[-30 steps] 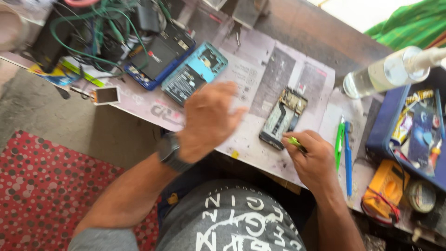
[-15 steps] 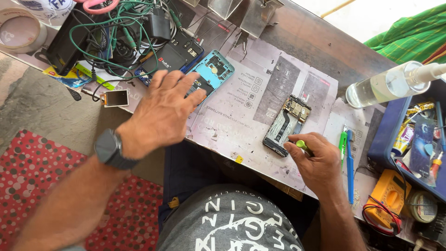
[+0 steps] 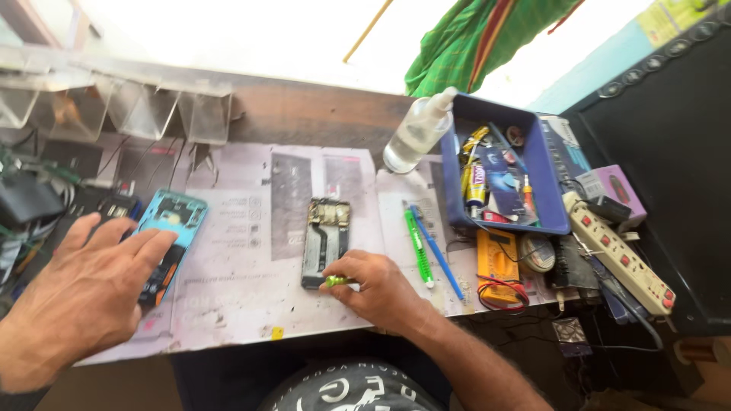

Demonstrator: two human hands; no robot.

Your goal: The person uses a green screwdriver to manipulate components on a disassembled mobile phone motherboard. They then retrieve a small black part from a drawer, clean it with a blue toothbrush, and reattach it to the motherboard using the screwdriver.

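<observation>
My right hand (image 3: 381, 291) rests at the table's near edge and is closed on a small green-handled tool (image 3: 336, 281), whose tip is at the lower end of an opened dark phone body (image 3: 324, 241) lying on newspaper (image 3: 244, 274). To the left, my left hand (image 3: 85, 293) is spread with fingers apart. Its fingertips touch a blue phone frame (image 3: 173, 228) with its insides showing. It holds nothing.
A blue tray (image 3: 550, 199) of small tools stands at the right, with a clear bottle (image 3: 417, 133) beside it. A green tool (image 3: 418, 247) and blue pen (image 3: 437, 250) lie right of the phone. A yellow multimeter (image 3: 495, 262), a power strip (image 3: 618, 255) and cables at far left (image 3: 30, 205) crowd the table.
The view has tilted up and turned right. My left hand has settled onto the blue phone frame at the left. My right hand stays at the dark phone with the green tool.
</observation>
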